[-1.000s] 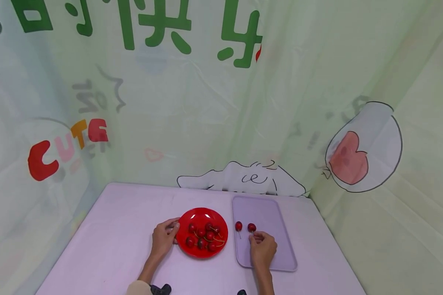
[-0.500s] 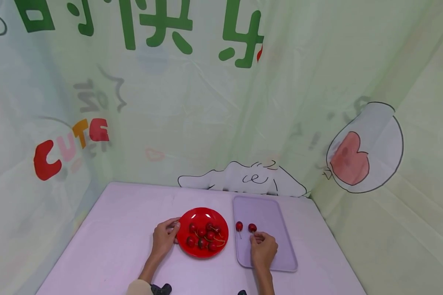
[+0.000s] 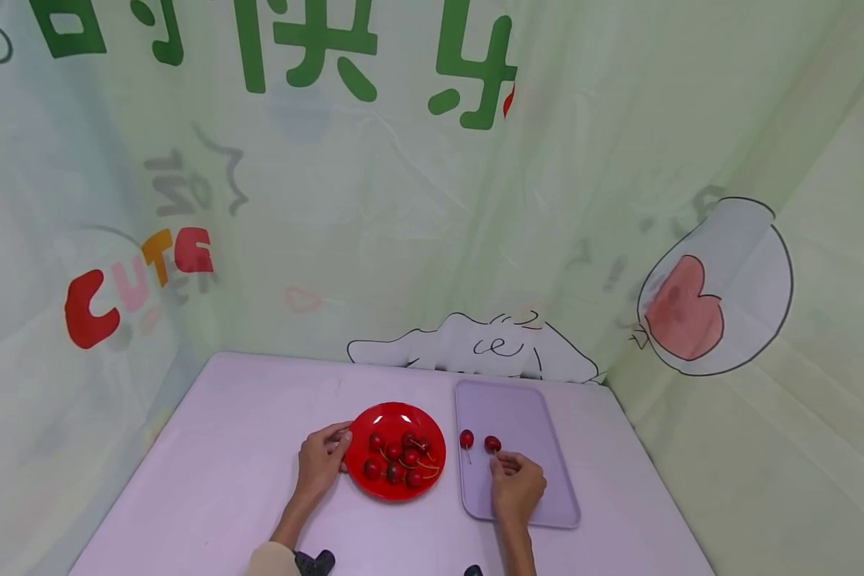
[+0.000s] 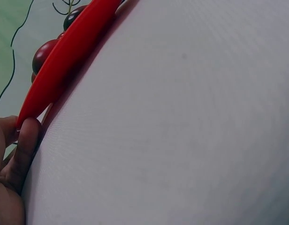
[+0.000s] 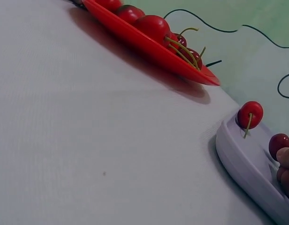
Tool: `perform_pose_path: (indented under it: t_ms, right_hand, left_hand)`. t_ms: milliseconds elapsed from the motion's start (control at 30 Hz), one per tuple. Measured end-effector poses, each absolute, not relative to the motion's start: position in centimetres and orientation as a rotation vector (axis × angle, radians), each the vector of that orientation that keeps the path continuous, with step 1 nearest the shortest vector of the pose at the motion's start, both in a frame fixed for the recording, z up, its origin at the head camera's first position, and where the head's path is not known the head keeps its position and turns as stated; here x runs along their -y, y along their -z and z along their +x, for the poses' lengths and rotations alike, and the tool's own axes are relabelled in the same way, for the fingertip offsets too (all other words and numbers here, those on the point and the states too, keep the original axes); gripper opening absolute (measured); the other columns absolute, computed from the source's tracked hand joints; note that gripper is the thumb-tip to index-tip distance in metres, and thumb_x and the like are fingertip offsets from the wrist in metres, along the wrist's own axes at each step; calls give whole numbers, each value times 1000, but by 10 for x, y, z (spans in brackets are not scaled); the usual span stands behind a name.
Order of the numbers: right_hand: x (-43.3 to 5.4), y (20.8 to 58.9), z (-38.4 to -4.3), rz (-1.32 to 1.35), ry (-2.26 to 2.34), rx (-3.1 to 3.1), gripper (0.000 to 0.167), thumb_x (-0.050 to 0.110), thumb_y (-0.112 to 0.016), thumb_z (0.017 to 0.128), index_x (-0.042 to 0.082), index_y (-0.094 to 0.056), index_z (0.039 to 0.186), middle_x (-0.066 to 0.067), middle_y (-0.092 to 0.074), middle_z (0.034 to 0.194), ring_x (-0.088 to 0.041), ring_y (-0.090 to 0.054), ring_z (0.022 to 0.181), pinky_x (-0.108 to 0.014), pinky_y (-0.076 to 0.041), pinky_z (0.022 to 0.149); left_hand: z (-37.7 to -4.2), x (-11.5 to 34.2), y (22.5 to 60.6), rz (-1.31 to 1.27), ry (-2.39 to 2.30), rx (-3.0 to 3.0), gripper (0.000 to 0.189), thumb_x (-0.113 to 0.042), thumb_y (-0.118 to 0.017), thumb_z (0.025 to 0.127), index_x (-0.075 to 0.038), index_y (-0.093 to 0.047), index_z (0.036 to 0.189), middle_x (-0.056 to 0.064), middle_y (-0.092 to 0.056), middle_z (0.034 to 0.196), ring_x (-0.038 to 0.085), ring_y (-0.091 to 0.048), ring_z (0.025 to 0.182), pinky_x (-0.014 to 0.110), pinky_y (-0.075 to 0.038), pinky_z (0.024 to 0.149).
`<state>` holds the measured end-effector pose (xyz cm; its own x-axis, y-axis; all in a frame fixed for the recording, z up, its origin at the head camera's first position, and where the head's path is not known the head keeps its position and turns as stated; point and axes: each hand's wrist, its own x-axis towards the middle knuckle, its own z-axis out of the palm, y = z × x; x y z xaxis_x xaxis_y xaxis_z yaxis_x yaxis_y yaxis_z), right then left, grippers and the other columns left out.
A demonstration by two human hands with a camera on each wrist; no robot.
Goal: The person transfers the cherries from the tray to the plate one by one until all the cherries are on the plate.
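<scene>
In the head view, my left hand (image 3: pixel 320 460) pinches the left rim of a round red plate (image 3: pixel 363 428), thumb on top and fingers beneath. The left wrist view shows the same edge between thumb and fingers (image 4: pixel 28 140). Several dark red cherries (image 3: pixel 394 453) with stems lie on the plate. My right hand (image 3: pixel 520 486) is over a pale purple tray (image 3: pixel 522 416) and pinches a cherry (image 3: pixel 493 444) at its stem end; its thumb and fingertips meet right below the fruit. Left of it on the tray lies a second cherry (image 3: pixel 466 439), its stem pointing toward me.
The plate and tray stand side by side on a pale table (image 3: pixel 259 416), a narrow strip of table between them. The tray has a raised rim (image 5: pixel 224 140). Behind, a printed curtain (image 3: pixel 374 240) hangs along the table's back edge and sides.
My right hand has shifted very slightly to the right beside the cherry. My left hand keeps its hold on the plate, and the cherries stay in place.
</scene>
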<state>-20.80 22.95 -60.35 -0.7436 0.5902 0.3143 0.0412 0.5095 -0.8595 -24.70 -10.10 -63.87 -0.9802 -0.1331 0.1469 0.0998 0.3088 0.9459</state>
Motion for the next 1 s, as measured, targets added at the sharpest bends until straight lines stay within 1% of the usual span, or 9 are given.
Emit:
perform_pose_path:
  t_ms: [100,200,300,400,567,800,933,1000]
  right_hand:
    - [-231,604,-208,-514,-1225,2145,7,-5,-84,89,-6,-83,96,-23,-80,87,-23,-74,70,-6,-49,61]
    - [-233,605,-209,-511,-1247,2123,7,-6,-84,88,-6,-83,95,-23,-80,86,-15,-72,67,-5,-49,60]
    - [-235,606,-210,-507,-1277,2099,8,-7,-84,86,-6,-83,94,-23,-80,85,-8,-68,64,-6,-50,59]
    - [-237,607,-210,-514,-1300,2086,8,-8,-84,85,-6,-83,94,-23,-80,85,-4,-66,62,-7,-51,58]
    - [-238,610,-210,-539,-1337,2082,9,-7,-84,86,-5,-83,94,-22,-81,86,-2,-66,62,-8,-52,57]
    - [-237,606,-207,-559,-1458,2029,11,-8,-84,87,-9,-82,97,-23,-80,84,1,-66,58,-13,-56,54]
    - [-234,599,-204,-579,-1510,1996,12,-9,-84,87,-11,-81,98,-22,-80,82,-2,-67,58,-14,-56,53]
    - [-234,596,-204,-589,-1556,1969,13,-10,-84,87,-13,-80,99,-21,-80,81,-6,-69,59,-16,-57,53]
  left_hand:
    - [-247,100,637,31,1747,2371,33,-14,-70,108,-7,-74,139,19,-79,119,8,-64,55,16,-57,58]
    - [-246,100,637,32,1747,2371,33,-14,-70,107,-6,-74,139,19,-79,120,8,-64,56,16,-57,58]
    - [-246,101,637,33,1743,2374,33,-14,-70,107,-6,-73,140,20,-79,121,8,-64,56,16,-57,59]
    - [-246,101,637,36,1747,2376,34,-14,-70,107,-6,-73,140,20,-79,121,9,-65,55,16,-57,59]
    - [-246,101,637,34,1740,2382,34,-14,-69,108,-6,-73,141,19,-79,120,9,-64,54,16,-57,59]
    - [-247,102,638,35,1746,2379,32,-15,-69,108,-7,-74,139,19,-79,118,8,-63,53,16,-57,59]
    - [-247,102,639,29,1742,2375,33,-15,-69,108,-7,-73,140,19,-79,118,9,-63,53,16,-57,59]
    - [-247,102,639,28,1738,2377,33,-15,-69,108,-7,-73,140,18,-79,118,8,-63,53,16,-57,59]
